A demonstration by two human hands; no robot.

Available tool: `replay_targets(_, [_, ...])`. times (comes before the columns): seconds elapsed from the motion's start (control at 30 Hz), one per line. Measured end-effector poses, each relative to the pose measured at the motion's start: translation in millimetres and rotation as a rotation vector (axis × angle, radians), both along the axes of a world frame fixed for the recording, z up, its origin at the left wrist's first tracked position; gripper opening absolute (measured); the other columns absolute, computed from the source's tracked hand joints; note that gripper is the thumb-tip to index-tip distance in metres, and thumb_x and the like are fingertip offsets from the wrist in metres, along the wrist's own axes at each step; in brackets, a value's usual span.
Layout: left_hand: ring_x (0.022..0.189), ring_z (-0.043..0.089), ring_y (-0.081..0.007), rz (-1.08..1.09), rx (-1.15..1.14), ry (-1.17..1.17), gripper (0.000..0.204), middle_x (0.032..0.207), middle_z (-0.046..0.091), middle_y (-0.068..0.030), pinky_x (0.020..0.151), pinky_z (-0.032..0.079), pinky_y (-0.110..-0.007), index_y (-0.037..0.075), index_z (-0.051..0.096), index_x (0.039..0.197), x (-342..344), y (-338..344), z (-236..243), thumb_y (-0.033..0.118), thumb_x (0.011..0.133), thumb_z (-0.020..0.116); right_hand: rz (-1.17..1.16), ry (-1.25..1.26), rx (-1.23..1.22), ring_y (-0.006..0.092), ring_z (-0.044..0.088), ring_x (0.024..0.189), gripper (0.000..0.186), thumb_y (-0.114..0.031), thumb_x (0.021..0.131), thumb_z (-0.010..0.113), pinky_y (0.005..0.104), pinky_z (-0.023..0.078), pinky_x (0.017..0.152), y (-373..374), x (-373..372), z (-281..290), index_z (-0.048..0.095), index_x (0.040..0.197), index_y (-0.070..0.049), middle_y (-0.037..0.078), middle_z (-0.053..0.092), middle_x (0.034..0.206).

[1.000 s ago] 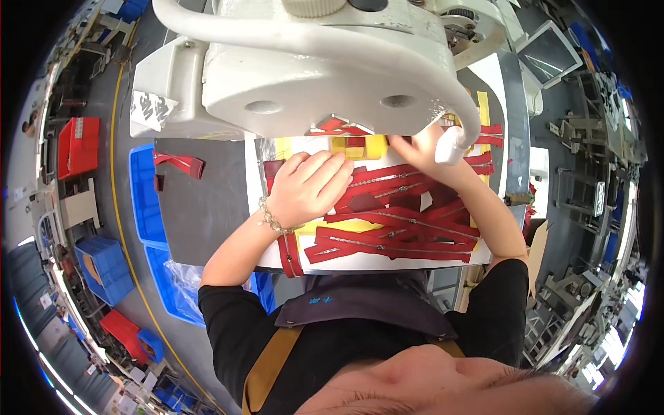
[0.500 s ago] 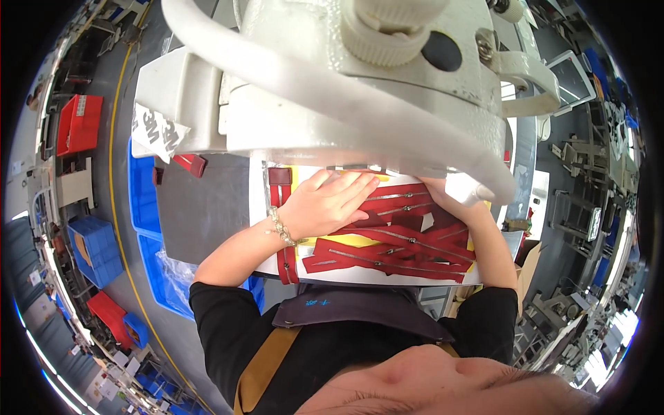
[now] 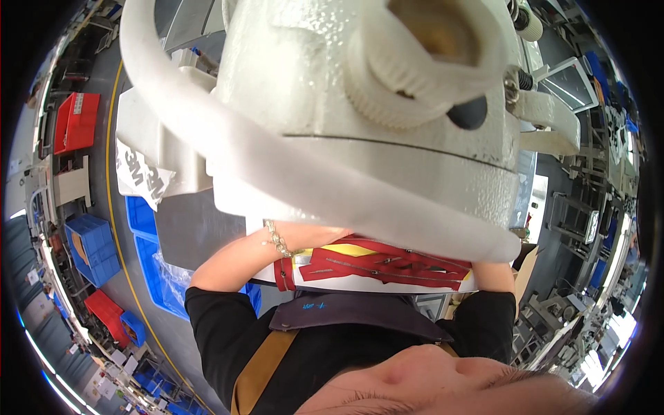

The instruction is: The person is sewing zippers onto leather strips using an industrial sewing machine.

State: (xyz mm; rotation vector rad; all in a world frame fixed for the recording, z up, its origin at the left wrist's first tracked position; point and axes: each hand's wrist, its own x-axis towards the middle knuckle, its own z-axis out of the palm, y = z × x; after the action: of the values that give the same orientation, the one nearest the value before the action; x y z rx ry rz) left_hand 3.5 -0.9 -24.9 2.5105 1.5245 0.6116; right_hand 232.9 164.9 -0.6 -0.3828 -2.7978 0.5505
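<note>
A big white sewing machine head (image 3: 387, 166) fills the upper middle and overhangs the work surface. My left hand (image 3: 315, 236) reaches in under its lower edge, with a beaded bracelet at the wrist; the fingers are hidden. Of my right arm only the forearm (image 3: 494, 277) shows, and the hand itself is behind the machine. Between my arms lie several dark red zippers (image 3: 387, 268), overlapping on a white surface, their metal teeth and sliders showing. Another red zipper strip (image 3: 284, 275) hangs over the front edge below my left wrist. A yellow piece (image 3: 349, 250) shows among the zippers.
A thick pale tube (image 3: 277, 166) curves across the front of the machine. Left of the work surface is a dark grey panel (image 3: 190, 228), with blue bins (image 3: 149, 259) beside it. Red bins (image 3: 76, 123) and a blue crate (image 3: 93, 250) stand farther left. Cardboard (image 3: 527, 266) is by my right arm.
The machine head now looks larger and lower in the picture, covering my left fingers, my right hand and the far zippers. Both hands were visible before, the left lying flat over the zippers.
</note>
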Motion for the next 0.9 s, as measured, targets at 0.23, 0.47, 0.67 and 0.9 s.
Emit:
replay_targets(0.23, [0.096, 0.064, -0.0203, 0.014, 0.026, 0.001, 0.042, 0.111, 0.066, -0.0058, 0.088, 0.051, -0.035, 0.006, 0.064, 0.113, 4.2, 7.7, -0.9, 0.040, 0.088, 0.063, 0.012, 0.030, 0.030, 0.0228, 0.057, 0.121, 0.037, -0.012, 0.078, 0.058, 0.0418, 0.045, 0.102, -2.4, -3.3, -1.0, 0.067, 0.114, -0.009, 0.008, 0.062, 0.127])
replay_targets(0.47, [0.097, 0.064, -0.0207, -0.010, 0.043, -0.002, 0.042, 0.112, 0.065, -0.0062, 0.088, 0.051, -0.034, 0.006, 0.064, 0.113, -63.8, -17.8, 6.1, 0.040, 0.088, 0.062, -0.008, 0.084, 0.027, 0.0231, 0.057, 0.120, 0.038, -0.011, 0.077, 0.060, 0.0416, 0.045, 0.103, -2.7, 0.4, -10.5, 0.067, 0.114, -0.009, 0.008, 0.063, 0.126])
replay_targets(0.67, [0.097, 0.064, -0.0211, -0.026, 0.040, -0.007, 0.042, 0.112, 0.065, -0.0066, 0.088, 0.051, -0.034, 0.006, 0.064, 0.113, -140.1, -24.5, 26.6, 0.040, 0.088, 0.062, -0.019, 0.077, 0.013, 0.0230, 0.057, 0.121, 0.039, -0.011, 0.076, 0.061, 0.0413, 0.044, 0.103, -1.6, 2.5, -12.2, 0.067, 0.114, -0.009, 0.009, 0.063, 0.126])
replay_targets(0.9, [0.098, 0.064, -0.0215, -0.001, 0.050, -0.001, 0.042, 0.112, 0.065, -0.0070, 0.088, 0.051, -0.033, 0.006, 0.063, 0.113, 5.8, 3.0, 14.4, 0.040, 0.089, 0.062, -0.013, 0.044, 0.029, 0.0236, 0.056, 0.122, 0.039, -0.011, 0.076, 0.059, 0.0420, 0.043, 0.104, -1.4, 1.9, -2.7, 0.066, 0.115, -0.008, 0.009, 0.062, 0.126])
